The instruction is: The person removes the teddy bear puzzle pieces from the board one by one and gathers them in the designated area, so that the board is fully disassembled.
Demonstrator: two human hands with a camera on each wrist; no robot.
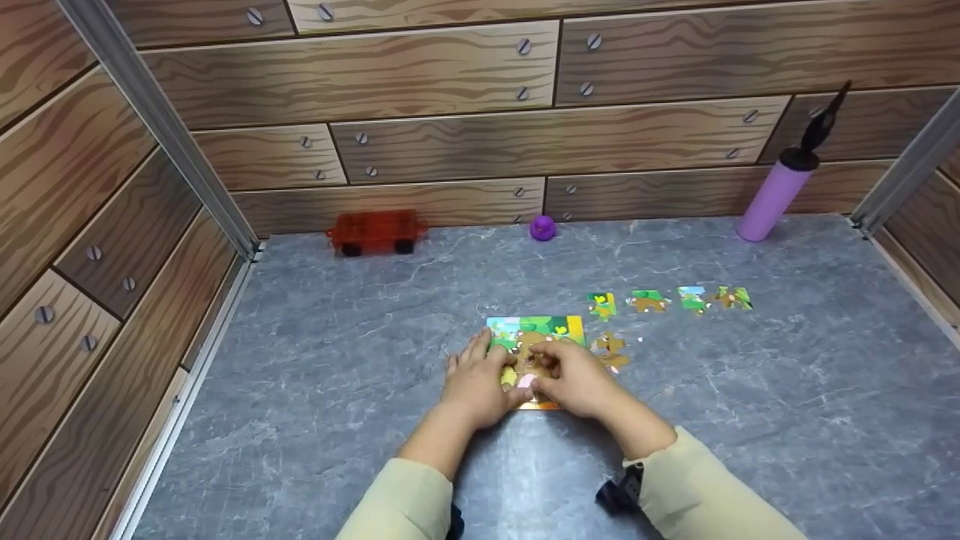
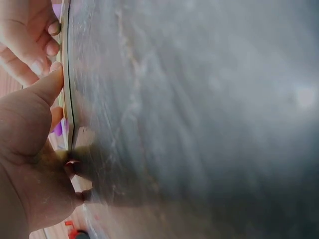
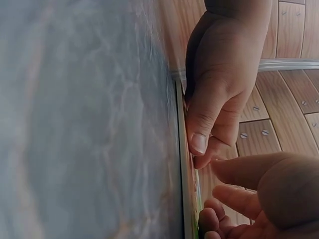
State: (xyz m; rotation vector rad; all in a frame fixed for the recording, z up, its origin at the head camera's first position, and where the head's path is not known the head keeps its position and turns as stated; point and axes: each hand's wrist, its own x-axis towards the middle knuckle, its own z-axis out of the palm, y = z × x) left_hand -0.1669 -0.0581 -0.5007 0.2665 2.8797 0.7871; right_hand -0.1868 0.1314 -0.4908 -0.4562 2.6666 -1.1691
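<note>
A colorful jigsaw puzzle board (image 1: 536, 325) with a bear picture lies on the table under both hands. My left hand (image 1: 478, 382) rests on its left side, fingers spread and thumb along the lower part; in the left wrist view the thumb (image 2: 47, 87) presses on the board's edge (image 2: 70, 99). My right hand (image 1: 581, 379) touches the puzzle's right half with bent fingers. In the right wrist view, its thumb and index finger stand apart with no piece visible between them. Brown bear puzzle pieces (image 1: 611, 351) lie just right of the board, close to the right hand.
Several loose puzzle pieces (image 1: 649, 301) form a row behind and right of the board. Along the back wall stand a translucent red toy wagon (image 1: 377, 232), a purple rubber duck (image 1: 543, 228) and a purple hand pump (image 1: 775, 199). Wood-patterned panels (image 1: 450, 142) enclose the grey table (image 1: 337, 337).
</note>
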